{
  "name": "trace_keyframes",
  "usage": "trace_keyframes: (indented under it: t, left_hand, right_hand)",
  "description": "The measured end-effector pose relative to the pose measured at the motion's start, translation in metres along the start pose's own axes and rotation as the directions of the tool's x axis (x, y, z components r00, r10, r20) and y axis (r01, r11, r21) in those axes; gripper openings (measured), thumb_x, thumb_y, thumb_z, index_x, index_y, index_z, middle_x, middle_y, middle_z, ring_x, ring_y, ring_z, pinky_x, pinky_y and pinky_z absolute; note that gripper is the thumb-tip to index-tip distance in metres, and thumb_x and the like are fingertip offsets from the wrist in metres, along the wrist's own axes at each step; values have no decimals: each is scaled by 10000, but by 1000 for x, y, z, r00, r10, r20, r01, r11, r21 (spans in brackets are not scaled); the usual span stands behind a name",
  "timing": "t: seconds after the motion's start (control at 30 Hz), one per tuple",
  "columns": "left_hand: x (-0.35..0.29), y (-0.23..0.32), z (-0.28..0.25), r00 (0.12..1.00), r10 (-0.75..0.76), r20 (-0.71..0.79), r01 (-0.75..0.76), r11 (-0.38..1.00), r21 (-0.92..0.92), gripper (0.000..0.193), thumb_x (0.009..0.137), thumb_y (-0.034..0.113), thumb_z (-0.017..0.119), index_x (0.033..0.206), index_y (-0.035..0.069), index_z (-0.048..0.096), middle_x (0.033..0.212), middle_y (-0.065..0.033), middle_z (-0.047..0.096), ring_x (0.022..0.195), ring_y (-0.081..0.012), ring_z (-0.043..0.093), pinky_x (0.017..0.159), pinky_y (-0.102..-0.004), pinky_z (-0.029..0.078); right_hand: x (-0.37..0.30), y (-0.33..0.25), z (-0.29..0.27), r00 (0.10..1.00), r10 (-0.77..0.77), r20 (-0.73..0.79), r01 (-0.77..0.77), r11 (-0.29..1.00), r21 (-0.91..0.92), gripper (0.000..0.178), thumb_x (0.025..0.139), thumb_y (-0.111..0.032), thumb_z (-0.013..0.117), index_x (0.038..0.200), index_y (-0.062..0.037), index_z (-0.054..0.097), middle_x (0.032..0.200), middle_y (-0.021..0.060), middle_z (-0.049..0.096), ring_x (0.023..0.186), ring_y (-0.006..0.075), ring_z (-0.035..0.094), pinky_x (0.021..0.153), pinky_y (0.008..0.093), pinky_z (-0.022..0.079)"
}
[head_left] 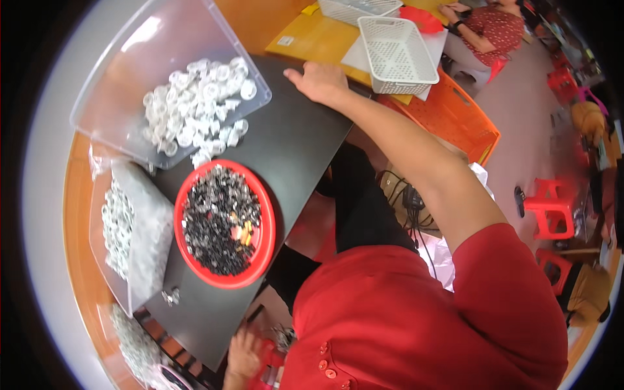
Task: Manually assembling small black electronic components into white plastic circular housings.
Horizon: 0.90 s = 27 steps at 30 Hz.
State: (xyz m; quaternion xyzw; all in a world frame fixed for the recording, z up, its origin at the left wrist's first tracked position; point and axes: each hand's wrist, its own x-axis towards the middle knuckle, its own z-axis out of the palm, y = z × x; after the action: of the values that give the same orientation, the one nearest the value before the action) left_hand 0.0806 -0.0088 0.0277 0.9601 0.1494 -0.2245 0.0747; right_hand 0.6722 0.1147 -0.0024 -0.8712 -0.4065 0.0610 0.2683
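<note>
My right hand (318, 81) rests at the far right edge of the dark table (286, 130), thumb stretched out, nothing seen in it. Low at the near edge, my left hand (244, 354) hangs beside the table with its fingers loosely apart, and no object shows in it. Between the two hands stands a round red tray (268, 250) heaped with small black and clear parts, a few yellow ones among them. A clear plastic bin (107, 97), tilted on its side, holds many white round plastic parts (195, 107), some spilling onto the table by the red tray.
A clear bag (149, 244) of pale ring-shaped parts leans left of the red tray. White perforated baskets (398, 55) sit on a yellow surface beyond my right hand, above an orange crate (461, 120). Red stools (552, 208) and a seated person (487, 36) are at the right.
</note>
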Motion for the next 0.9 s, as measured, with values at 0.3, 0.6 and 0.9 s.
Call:
trace_keyframes:
  t: [0.3, 0.6, 0.9]
  left_hand:
    - [65, -40, -42, 781, 621, 61, -527, 604, 597, 156, 777, 238, 528, 796, 143, 651, 1125, -42, 649, 1229, -161, 511, 1148, -372, 198]
    - [66, -40, -33, 787, 615, 37, -542, 662, 518, 152, 756, 251, 631, 777, 100, 635, 856, -33, 649, 1003, -198, 625, 1047, -348, 293]
    - [66, -41, -34, 783, 618, 65, -548, 639, 540, 177, 769, 296, 631, 766, 120, 649, 841, -5, 645, 965, -189, 623, 1035, -350, 301]
  right_hand:
    - [4, 2, 5, 1000, -4, 7, 4, 1000, -12, 590, 895, -556, 516, 941, -4, 717, 968, 192, 695, 945, 338, 658, 851, 423, 495]
    - [1, -2, -11, 996, 18, 90, -28, 993, 116, 544, 908, -482, 538, 1025, 28, 685, 1082, 239, 661, 1059, 376, 617, 896, 469, 481]
    - [2, 0, -8, 999, 13, 43, -17, 994, 109, 537, 902, -475, 547, 1047, 25, 677, 1102, 235, 654, 1069, 381, 608, 897, 475, 480]
